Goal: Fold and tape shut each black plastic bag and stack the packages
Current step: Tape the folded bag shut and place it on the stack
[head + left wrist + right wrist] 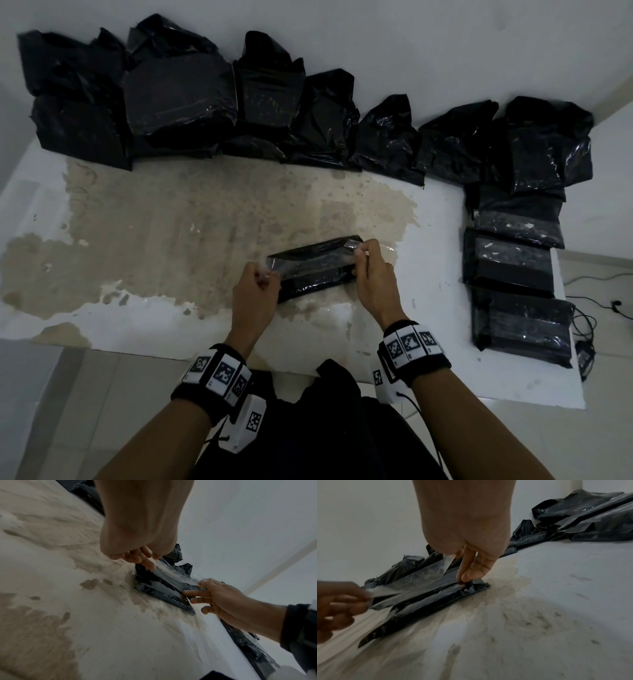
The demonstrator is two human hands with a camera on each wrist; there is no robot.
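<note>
Both hands (pixel 310 274) pinching tape (pixel 308 262) ends

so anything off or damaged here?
Yes: the table has lost its white coating over a large brown patch under the folded bag. Otherwise normal: left hand and right hand stretch clear tape over it.

The folded bag (pixel 313 269) at the table's centre is glossy black, crossed by a strip of clear, whitish-sheened tape (pixel 308 262). The table (pixel 428 240) is white with a broad beige-brown worn patch (pixel 171 219) toward nine o'clock. From ten to four o'clock lie more black bags (pixel 178 99), and both wrists wear black bands (pixel 411 353) with white squares printed in black-and-white checks.
</note>
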